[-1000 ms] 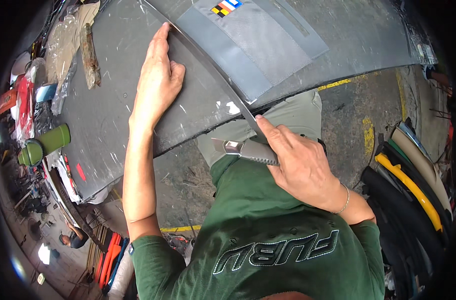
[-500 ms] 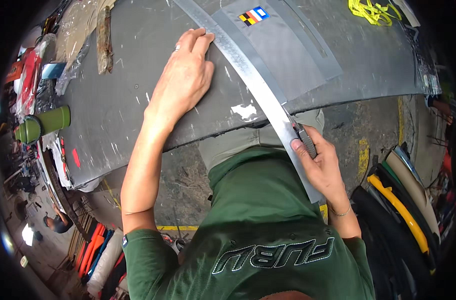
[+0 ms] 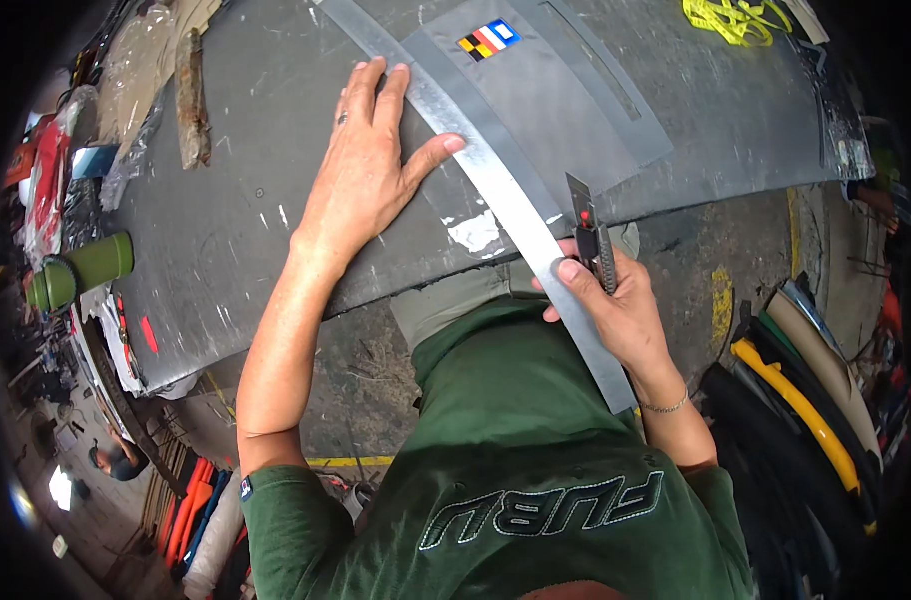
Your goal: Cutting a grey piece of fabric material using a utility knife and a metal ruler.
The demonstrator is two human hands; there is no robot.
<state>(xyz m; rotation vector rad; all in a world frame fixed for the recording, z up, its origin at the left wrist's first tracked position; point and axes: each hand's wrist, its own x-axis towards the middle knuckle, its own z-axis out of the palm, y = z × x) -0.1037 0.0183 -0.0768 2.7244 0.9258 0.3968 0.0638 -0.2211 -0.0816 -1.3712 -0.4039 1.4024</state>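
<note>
A long metal ruler (image 3: 511, 195) lies slantwise across the dark worktable and juts past its near edge toward my body. My left hand (image 3: 366, 160) rests palm down at its left side, fingers spread, thumb tip on the metal. Right of the ruler lies a grey fabric panel (image 3: 566, 130) with a small coloured flag patch (image 3: 489, 40) and a narrow slot. At the table's near edge my right hand (image 3: 616, 300) grips a utility knife (image 3: 594, 245), its blade out and pointing up and away. The right thumb overlaps the ruler, with fingertips showing at the ruler's left side.
The worktable (image 3: 246, 250) carries a wooden stick (image 3: 193, 100) at far left and a bundle of yellow strap (image 3: 731, 22) at far right. A green bottle (image 3: 91, 268) sits by the left edge. Material rolls (image 3: 801, 410) stand at lower right; another person (image 3: 121, 457) is at lower left.
The knife has come up off the ruler's edge, its long blade now in view. My left thumb has spread out onto the ruler. Right fingertips now show beyond the ruler's left side.
</note>
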